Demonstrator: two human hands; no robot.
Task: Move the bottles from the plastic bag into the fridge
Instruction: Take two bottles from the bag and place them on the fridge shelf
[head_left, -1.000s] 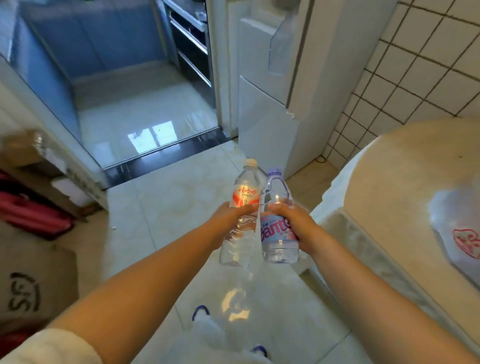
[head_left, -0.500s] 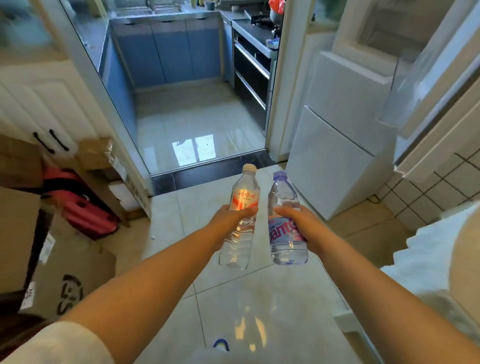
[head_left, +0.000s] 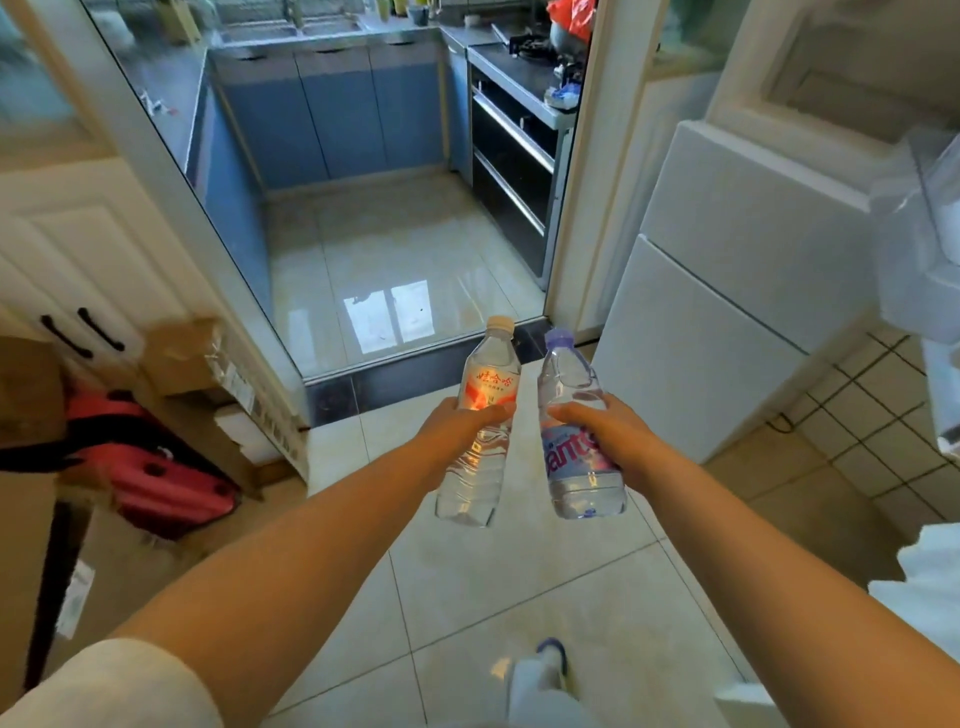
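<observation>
My left hand (head_left: 453, 422) grips a clear water bottle with a red label and a beige cap (head_left: 480, 426), held upright at its middle. My right hand (head_left: 605, 431) grips a second clear bottle with a purple label and a purple cap (head_left: 576, 457), also upright. The two bottles sit side by side, almost touching, out in front of me over the tiled floor. The white fridge (head_left: 727, 291) stands to the right, its lower doors closed, with an open upper door and its clear shelf (head_left: 919, 228) at the far right. The plastic bag is out of view.
Cardboard boxes (head_left: 171, 353) and a red case (head_left: 156, 478) crowd the left side by a white cabinet (head_left: 78, 260). Ahead, a glass sliding door frame (head_left: 171, 171) opens on a kitchen with blue cupboards (head_left: 332, 109) and a black oven unit (head_left: 514, 171). A white table edge (head_left: 930, 577) lies at right.
The view has swung left and up, away from the table and bag toward the kitchen doorway and fridge. Both hands still hold their bottles side by side in front of me.
</observation>
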